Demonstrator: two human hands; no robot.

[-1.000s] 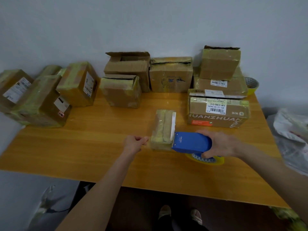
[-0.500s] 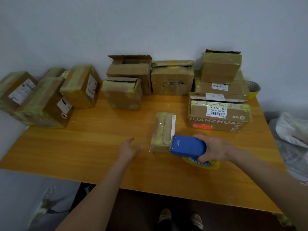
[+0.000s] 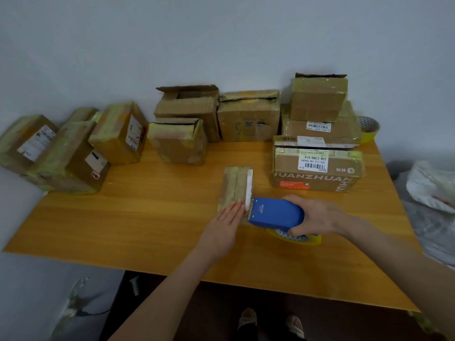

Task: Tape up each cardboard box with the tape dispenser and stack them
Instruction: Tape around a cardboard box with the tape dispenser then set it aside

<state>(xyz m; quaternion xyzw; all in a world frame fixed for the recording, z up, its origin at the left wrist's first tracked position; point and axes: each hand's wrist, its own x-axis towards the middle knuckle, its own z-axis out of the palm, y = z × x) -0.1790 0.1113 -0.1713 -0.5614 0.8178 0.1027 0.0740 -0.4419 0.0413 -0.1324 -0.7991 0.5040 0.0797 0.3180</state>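
Box point(image 3: 235, 185) — left hand point(image 3: 225, 227) flat; right hand point(image 3: 317, 215) grips dispenser point(image 3: 275, 214).

Both forearms were bare along all of their visible length, with no cuff or band over the wrists. The left forearm point(image 3: 157, 299) showed from the bottom edge, left of centre, up to the left hand point(image 3: 225, 227) near the middle of the frame, its fingers slim. The right forearm point(image 3: 384, 252) filled the lower right corner, looking broad there through the wide lens, and narrowed to the right hand point(image 3: 317, 215) just right of centre. At the bottom centre, two feet wore light, beige-toned shoes point(image 3: 247, 321) with rounded toes; their exact type was too blurred to tell. Dark clothing point(image 3: 261, 337) showed beside them at the very bottom edge
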